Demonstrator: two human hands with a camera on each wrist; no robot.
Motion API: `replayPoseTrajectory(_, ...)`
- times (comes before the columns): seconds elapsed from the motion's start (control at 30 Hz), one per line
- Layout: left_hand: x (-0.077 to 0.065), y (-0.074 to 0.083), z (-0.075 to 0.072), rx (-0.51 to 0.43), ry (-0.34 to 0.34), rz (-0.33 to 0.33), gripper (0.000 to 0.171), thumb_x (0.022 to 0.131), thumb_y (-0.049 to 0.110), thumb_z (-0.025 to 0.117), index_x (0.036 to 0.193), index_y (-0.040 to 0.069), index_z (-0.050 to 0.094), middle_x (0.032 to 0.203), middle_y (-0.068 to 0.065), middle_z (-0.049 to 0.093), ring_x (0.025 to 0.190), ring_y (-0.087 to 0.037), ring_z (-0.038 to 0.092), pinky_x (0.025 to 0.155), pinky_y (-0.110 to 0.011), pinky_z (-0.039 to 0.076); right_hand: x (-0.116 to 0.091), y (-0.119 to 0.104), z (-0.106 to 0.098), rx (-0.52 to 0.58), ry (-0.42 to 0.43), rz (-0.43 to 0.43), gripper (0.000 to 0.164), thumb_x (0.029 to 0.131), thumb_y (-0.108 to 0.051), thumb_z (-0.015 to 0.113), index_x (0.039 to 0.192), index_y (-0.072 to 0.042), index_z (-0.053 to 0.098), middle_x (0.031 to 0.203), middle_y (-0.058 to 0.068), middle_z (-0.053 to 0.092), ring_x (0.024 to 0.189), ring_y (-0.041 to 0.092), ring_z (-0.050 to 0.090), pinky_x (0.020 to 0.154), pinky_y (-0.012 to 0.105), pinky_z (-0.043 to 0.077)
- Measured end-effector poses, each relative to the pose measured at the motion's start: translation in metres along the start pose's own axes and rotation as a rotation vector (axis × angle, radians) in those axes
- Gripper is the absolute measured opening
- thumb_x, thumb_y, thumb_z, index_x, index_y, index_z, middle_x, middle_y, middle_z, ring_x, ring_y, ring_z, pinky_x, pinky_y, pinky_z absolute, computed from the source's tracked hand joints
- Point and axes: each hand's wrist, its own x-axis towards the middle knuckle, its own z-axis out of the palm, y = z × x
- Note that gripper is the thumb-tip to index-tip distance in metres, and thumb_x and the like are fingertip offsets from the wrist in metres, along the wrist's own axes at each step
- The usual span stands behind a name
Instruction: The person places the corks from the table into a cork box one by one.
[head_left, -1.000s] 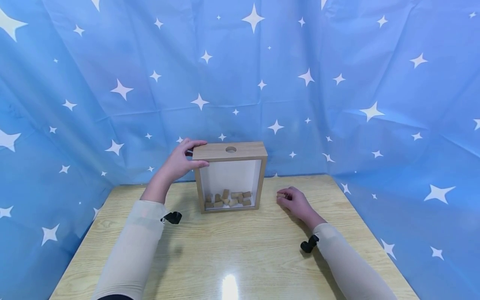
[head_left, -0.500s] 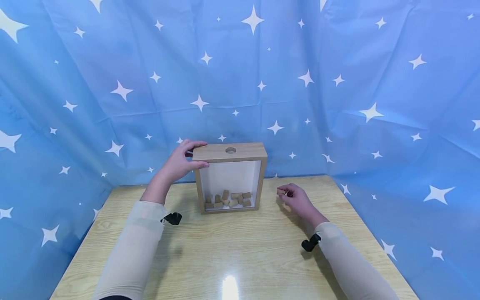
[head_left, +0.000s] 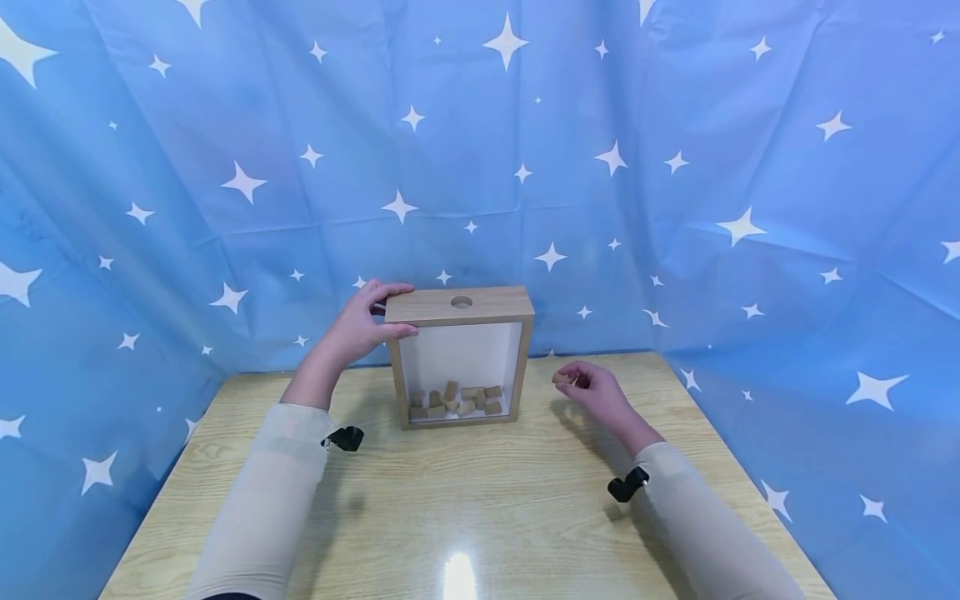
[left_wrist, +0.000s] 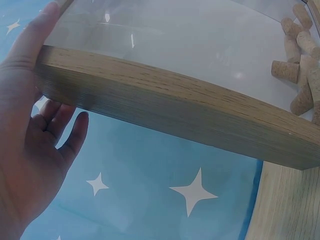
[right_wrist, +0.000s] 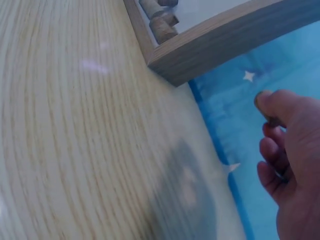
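A wooden shadow box (head_left: 459,307) with a clear front and a round hole in its top stands upright on the table. Several corks (head_left: 452,400) lie heaped along its bottom; the left wrist view shows such corks (left_wrist: 286,71) behind the pane. My left hand (head_left: 358,321) grips the box's upper left corner, thumb on the front and fingers over the top and behind. To the right of the box, my right hand (head_left: 596,392) pinches a single cork (head_left: 560,378) between thumb and fingers, raised over the table with its shadow beneath.
The light wooden table (head_left: 465,500) ends just behind the box. A blue curtain with white stars (head_left: 480,167) hangs along the back and both sides. Black straps (head_left: 628,483) hang from the wrists.
My right hand has lifted the cork up off the tabletop and is slightly higher now. The left hand and the box have stayed in place.
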Motion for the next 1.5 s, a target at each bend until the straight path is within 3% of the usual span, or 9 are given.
replayPoseTrajectory(0.37, -0.001, 0.0, 0.0, -0.001, -0.003, 0.0, 0.074, 0.091, 0.043, 0.094, 0.157, 0.029, 0.062, 0.135, -0.005, 0.054, 0.126, -0.033, 0.055, 0.105, -0.058, 0.051, -0.001, -0.018, -0.004, -0.004, 0.003, -0.014, 0.022, 0.104, -0.019, 0.081, 0.124, -0.009, 0.08, 0.091, 0.008, 0.066, 0.079, 0.022, 0.055, 0.065, 0.028, 0.046)
replayPoseTrajectory(0.6, -0.001, -0.001, 0.001, -0.009, -0.001, -0.001, 0.071, 0.093, 0.036, 0.093, 0.157, 0.028, 0.063, 0.135, -0.006, 0.054, 0.126, -0.034, 0.055, 0.104, -0.059, 0.051, 0.001, -0.03, -0.01, -0.034, 0.017, -0.031, 0.024, 0.105, -0.019, 0.081, 0.127, -0.009, 0.079, 0.088, 0.006, 0.063, 0.077, 0.021, 0.054, 0.063, 0.029, 0.045)
replayPoseTrajectory(0.83, -0.001, 0.0, 0.001, -0.004, -0.005, 0.002, 0.072, 0.093, 0.033, 0.093, 0.158, 0.026, 0.062, 0.133, -0.007, 0.054, 0.124, -0.034, 0.054, 0.103, -0.058, 0.05, 0.002, -0.042, -0.019, -0.02, 0.023, -0.058, 0.029, 0.107, -0.022, 0.078, 0.132, -0.008, 0.079, 0.1, 0.008, 0.064, 0.082, 0.025, 0.056, 0.067, 0.031, 0.048)
replayPoseTrajectory(1.07, -0.001, 0.002, 0.0, -0.008, -0.001, -0.005, 0.073, 0.093, 0.034, 0.093, 0.158, 0.026, 0.062, 0.134, -0.007, 0.054, 0.124, -0.034, 0.053, 0.103, -0.058, 0.049, 0.004, -0.057, -0.028, -0.016, 0.038, -0.089, 0.026, 0.107, -0.02, 0.078, 0.132, -0.012, 0.08, 0.102, 0.009, 0.064, 0.084, 0.027, 0.058, 0.066, 0.031, 0.049)
replayPoseTrajectory(1.23, -0.001, 0.002, 0.0, -0.003, -0.003, -0.006, 0.073, 0.092, 0.039, 0.094, 0.158, 0.029, 0.062, 0.135, -0.006, 0.055, 0.125, -0.033, 0.054, 0.105, -0.058, 0.049, 0.007, -0.062, -0.032, -0.015, 0.056, -0.112, 0.027, 0.106, -0.017, 0.079, 0.131, -0.008, 0.079, 0.103, 0.011, 0.064, 0.083, 0.025, 0.057, 0.065, 0.028, 0.048)
replayPoseTrajectory(1.5, -0.001, 0.003, -0.001, -0.004, -0.003, -0.002, 0.073, 0.093, 0.033, 0.093, 0.159, 0.027, 0.062, 0.134, -0.007, 0.055, 0.125, -0.034, 0.054, 0.104, -0.059, 0.049, 0.012, -0.074, -0.043, -0.033, 0.081, -0.161, 0.026, 0.107, -0.012, 0.076, 0.133, -0.007, 0.079, 0.105, 0.009, 0.06, 0.084, 0.025, 0.057, 0.067, 0.027, 0.049)
